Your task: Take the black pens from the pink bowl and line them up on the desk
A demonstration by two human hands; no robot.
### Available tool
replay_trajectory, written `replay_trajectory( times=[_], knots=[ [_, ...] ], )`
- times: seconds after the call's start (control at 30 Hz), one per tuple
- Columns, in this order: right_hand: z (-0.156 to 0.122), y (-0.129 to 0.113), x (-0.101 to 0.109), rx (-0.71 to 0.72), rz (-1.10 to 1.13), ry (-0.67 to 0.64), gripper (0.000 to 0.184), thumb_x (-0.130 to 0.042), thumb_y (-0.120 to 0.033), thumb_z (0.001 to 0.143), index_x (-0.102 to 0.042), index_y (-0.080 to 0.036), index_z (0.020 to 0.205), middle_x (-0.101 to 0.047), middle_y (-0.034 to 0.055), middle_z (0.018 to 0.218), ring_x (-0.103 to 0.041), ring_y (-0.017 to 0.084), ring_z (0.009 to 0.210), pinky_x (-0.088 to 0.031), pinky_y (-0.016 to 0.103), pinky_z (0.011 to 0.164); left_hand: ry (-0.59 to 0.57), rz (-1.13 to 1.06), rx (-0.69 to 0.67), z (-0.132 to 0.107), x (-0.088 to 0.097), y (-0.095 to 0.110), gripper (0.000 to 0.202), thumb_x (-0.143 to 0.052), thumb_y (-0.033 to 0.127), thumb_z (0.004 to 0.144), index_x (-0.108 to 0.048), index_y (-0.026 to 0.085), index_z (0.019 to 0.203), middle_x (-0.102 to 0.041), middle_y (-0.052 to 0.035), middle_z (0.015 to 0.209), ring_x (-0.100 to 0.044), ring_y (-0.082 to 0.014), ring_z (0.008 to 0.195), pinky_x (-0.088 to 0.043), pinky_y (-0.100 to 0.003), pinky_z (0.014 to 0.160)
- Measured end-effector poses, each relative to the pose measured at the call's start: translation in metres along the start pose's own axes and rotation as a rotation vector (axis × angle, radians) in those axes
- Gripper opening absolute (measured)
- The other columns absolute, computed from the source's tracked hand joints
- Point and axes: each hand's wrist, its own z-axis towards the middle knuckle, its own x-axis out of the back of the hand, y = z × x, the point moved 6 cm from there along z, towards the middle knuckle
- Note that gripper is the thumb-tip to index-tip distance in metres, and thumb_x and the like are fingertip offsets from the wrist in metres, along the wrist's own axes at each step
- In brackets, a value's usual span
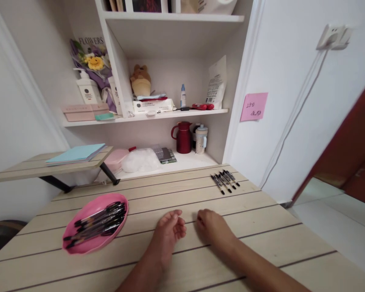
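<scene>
My left hand (170,228) rests on the wood-plank table, palm turned to the right, fingers loosely curled and thumb apart from them, with nothing in it. A little to its right, my right hand (212,225) lies on the table with its fingers folded into a loose fist; no object shows in it. A pink bowl (86,207) stands left of my hands, holding a heap of black-capped clear pens (99,222). Beyond my right hand, several similar pens (225,181) lie side by side in a slanted row.
A small raised shelf (18,165) with blue paper (76,154) stands at the back left. Behind the table, a white shelf unit (170,17) holds a red jug (184,138), a cup (201,139) and a plush toy (140,80). A pink note (254,106) is on the wall.
</scene>
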Motion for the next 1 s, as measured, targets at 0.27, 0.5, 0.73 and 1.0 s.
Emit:
replay_trajectory(
  times=[0.27,0.5,0.73,1.0],
  knots=[
    [-0.036,-0.064,-0.028,0.210,0.095,-0.059,0.020,-0.041,-0.024,0.080,-0.059,-0.017,0.082,-0.064,0.0077,0.085,-0.057,0.018,0.075,-0.031,0.026,0.061,0.415,1.659,-0.400,-0.019,0.085,0.153,0.031,-0.043,0.015,0.076,-0.057,0.012,0.103,-0.062,-0.0130,0.095,-0.053,-0.0246,0.096,-0.034,-0.036,0.085],
    [-0.035,-0.061,-0.034,0.214,0.173,-0.019,0.017,-0.041,-0.022,0.080,-0.057,-0.019,0.085,-0.062,0.0048,0.086,-0.056,0.016,0.076,-0.031,0.025,0.063,0.487,2.042,0.007,-0.035,0.157,0.152,0.034,-0.041,0.015,0.075,-0.056,0.009,0.105,-0.060,-0.0179,0.100,-0.059,-0.0269,0.081,-0.038,-0.033,0.069],
    [-0.040,-0.058,-0.032,0.240,0.241,-0.003,0.013,-0.043,-0.021,0.078,-0.056,-0.020,0.081,-0.062,0.0032,0.082,-0.055,0.015,0.076,-0.031,0.024,0.065,0.562,2.050,-0.051,-0.045,0.150,0.164,0.025,-0.040,0.017,0.076,-0.062,0.015,0.088,-0.065,-0.0146,0.089,-0.059,-0.0261,0.077,-0.037,-0.033,0.067],
    [-0.023,-0.046,-0.027,0.121,0.951,0.014,0.027,-0.045,-0.038,0.080,-0.054,-0.017,0.065,-0.053,-0.0008,0.056,-0.047,0.012,0.055,-0.034,0.023,0.053,0.235,1.234,-0.426,-0.040,0.043,0.122,0.022,-0.043,0.029,0.078,-0.059,0.017,0.088,-0.060,-0.0058,0.078,-0.056,-0.0167,0.071,-0.040,-0.027,0.067]
  ],
)
